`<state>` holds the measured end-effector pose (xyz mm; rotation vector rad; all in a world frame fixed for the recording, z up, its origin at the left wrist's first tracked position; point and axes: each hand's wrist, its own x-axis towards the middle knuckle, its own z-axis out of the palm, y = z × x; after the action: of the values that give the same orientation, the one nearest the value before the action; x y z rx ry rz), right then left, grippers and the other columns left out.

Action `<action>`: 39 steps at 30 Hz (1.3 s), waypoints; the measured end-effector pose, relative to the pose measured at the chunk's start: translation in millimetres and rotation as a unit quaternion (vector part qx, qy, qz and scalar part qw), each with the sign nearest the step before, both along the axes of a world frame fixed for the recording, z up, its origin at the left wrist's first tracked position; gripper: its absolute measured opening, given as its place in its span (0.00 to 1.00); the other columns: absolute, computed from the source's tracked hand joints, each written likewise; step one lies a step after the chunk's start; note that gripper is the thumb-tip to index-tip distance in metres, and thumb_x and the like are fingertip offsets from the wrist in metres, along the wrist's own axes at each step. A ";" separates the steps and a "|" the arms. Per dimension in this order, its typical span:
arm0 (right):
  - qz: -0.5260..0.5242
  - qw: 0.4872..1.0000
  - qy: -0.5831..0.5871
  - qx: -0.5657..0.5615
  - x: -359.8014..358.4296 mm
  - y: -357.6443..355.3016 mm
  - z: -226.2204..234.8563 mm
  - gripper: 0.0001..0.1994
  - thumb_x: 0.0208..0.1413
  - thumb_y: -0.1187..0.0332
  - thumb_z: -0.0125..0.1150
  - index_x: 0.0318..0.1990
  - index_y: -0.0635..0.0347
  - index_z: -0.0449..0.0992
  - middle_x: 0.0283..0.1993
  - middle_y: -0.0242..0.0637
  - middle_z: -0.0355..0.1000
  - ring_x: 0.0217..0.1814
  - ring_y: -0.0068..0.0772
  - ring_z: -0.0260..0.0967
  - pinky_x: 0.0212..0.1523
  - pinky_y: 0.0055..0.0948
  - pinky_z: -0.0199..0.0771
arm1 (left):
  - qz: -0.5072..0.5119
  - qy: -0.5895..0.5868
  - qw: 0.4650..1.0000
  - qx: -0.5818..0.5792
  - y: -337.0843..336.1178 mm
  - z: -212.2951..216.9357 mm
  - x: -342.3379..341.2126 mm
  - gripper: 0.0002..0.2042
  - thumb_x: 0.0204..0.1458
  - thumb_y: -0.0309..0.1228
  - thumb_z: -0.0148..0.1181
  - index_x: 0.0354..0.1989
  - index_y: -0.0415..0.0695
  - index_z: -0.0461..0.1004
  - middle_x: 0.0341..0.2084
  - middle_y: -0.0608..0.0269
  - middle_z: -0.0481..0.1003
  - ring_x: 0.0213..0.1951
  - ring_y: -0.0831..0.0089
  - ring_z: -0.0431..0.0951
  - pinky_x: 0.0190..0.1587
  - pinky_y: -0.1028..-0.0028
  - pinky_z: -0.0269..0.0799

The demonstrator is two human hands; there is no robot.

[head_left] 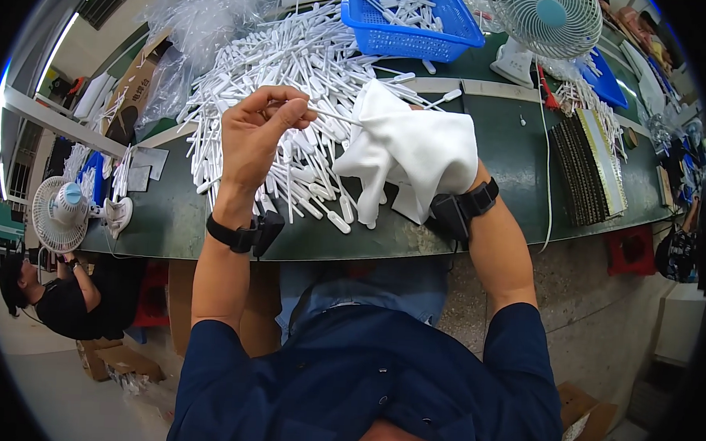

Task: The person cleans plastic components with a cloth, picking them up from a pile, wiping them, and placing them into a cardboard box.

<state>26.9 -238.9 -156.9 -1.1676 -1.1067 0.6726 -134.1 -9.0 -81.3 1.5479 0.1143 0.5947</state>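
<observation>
My left hand [264, 130] is raised over the pile, with thumb and fingers pinched on a thin white plastic stick [335, 116]. The stick's other end runs into a white cloth [423, 149]. That cloth drapes over my right hand [481, 177] and hides nearly all its fingers; it hangs in folds above the table, held up by this hand. Below and beyond both hands spreads a big heap of white plastic sticks [257, 70], each with a wider flat end. Under the cloth's hanging edge, a small pale flat block [407, 203] partly shows.
A blue basket [412, 43] with more sticks stands at the far side of the green table [506, 152]. Right of it are a white fan [544, 20] and stacked dark strips [580, 167]. Clear plastic bags [200, 25] lie far left. Another person [74, 295] sits left, near a second fan [60, 214].
</observation>
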 end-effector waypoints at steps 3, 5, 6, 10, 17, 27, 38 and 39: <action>-0.004 0.998 -0.058 0.013 2.2 2.7 -7.3 0.20 0.62 0.73 0.59 0.60 0.68 0.69 0.53 0.39 0.75 0.49 0.28 0.75 0.48 0.28 0.78 | 0.002 -0.003 1.000 0.000 -1.6 -3.7 2.9 0.07 0.55 0.20 0.66 0.41 0.34 0.81 0.33 0.61 0.82 0.32 0.76 0.81 0.39 0.78 0.77; 0.060 0.979 0.196 0.000 0.1 4.4 -10.6 0.24 0.60 0.73 0.62 0.64 0.66 0.66 0.56 0.38 0.74 0.52 0.28 0.73 0.53 0.28 0.76 | -0.004 0.001 1.000 0.010 -5.8 -7.0 5.3 0.05 0.54 0.20 0.66 0.39 0.34 0.82 0.32 0.61 0.82 0.32 0.76 0.81 0.39 0.78 0.77; 0.091 0.943 0.319 -0.006 -0.8 5.3 -12.1 0.27 0.59 0.72 0.63 0.66 0.65 0.64 0.57 0.38 0.73 0.54 0.28 0.73 0.55 0.28 0.75 | -0.003 0.003 1.000 0.009 -8.3 -9.0 6.0 0.05 0.54 0.20 0.66 0.39 0.34 0.82 0.32 0.61 0.82 0.32 0.76 0.81 0.39 0.78 0.77; 0.136 0.925 0.354 0.008 -6.1 9.5 -0.7 0.27 0.59 0.73 0.62 0.66 0.66 0.64 0.58 0.39 0.73 0.54 0.28 0.73 0.56 0.28 0.75 | -0.033 0.050 0.998 0.024 -18.7 -14.3 8.0 0.03 0.54 0.21 0.67 0.35 0.35 0.84 0.30 0.61 0.82 0.32 0.77 0.80 0.38 0.79 0.76; 0.080 0.966 0.248 -0.009 -4.2 2.5 -2.7 0.22 0.59 0.75 0.61 0.61 0.67 0.70 0.54 0.37 0.74 0.52 0.26 0.72 0.55 0.27 0.74 | 0.010 0.055 0.998 0.023 -0.3 2.6 4.3 0.06 0.54 0.25 0.68 0.37 0.36 0.84 0.28 0.61 0.83 0.32 0.76 0.81 0.38 0.79 0.76; 0.038 0.995 0.094 -0.024 -3.2 4.1 -2.5 0.16 0.59 0.76 0.59 0.56 0.65 0.75 0.50 0.36 0.75 0.49 0.26 0.72 0.53 0.26 0.73 | 0.002 0.019 0.998 -0.053 -11.5 4.7 1.3 0.07 0.55 0.25 0.68 0.36 0.33 0.83 0.32 0.58 0.83 0.33 0.75 0.82 0.39 0.77 0.78; 0.160 0.884 0.438 -0.014 0.5 9.4 -13.0 0.28 0.61 0.74 0.59 0.68 0.63 0.60 0.59 0.40 0.71 0.55 0.31 0.73 0.57 0.28 0.74 | -0.028 0.053 0.995 0.083 -28.8 -26.8 10.8 0.05 0.53 0.25 0.69 0.29 0.36 0.84 0.27 0.63 0.81 0.28 0.81 0.76 0.34 0.80 0.72; 0.159 0.884 0.438 -0.014 -0.1 8.4 -13.0 0.28 0.61 0.74 0.59 0.68 0.63 0.60 0.59 0.40 0.71 0.55 0.31 0.73 0.57 0.28 0.74 | -0.028 0.054 0.996 0.066 -27.6 -25.0 10.7 0.05 0.53 0.25 0.70 0.29 0.36 0.84 0.27 0.63 0.81 0.27 0.81 0.76 0.34 0.80 0.71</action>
<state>26.7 -230.5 -170.0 -0.5633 -0.4961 1.3118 -123.4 -36.5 -106.2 1.7069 0.1148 0.4825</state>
